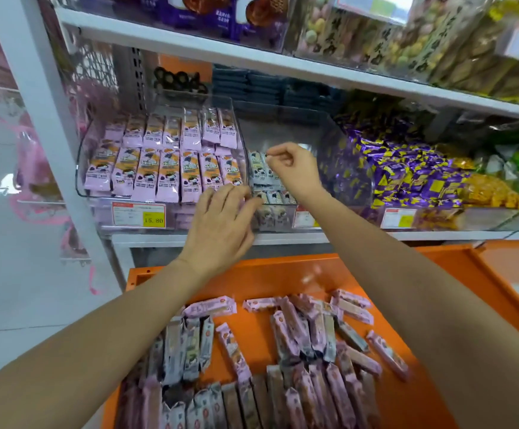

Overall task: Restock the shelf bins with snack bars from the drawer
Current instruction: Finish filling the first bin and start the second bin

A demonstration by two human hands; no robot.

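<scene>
The right hand [292,170] pinches the top of a grey snack bar [266,174] standing in the sparse middle bin [283,125]. The left hand [221,221] curls at the bin's front — whether it grips anything cannot be told. Released carelessly, the upright row could topple — spare bars [298,329] wait in the orange drawer [283,270].

Price label [138,214] on the bin front, just left of the left hand [221,226]: yellow patch reads "15. 80". Small print above it is illegible.
Second label [303,217], below the right hand [295,168]: not readable.
Third label [399,217], further right: not readable.
White snack bars [259,171] at the right hand's fingertips: printed characters, too blurred to read.
</scene>
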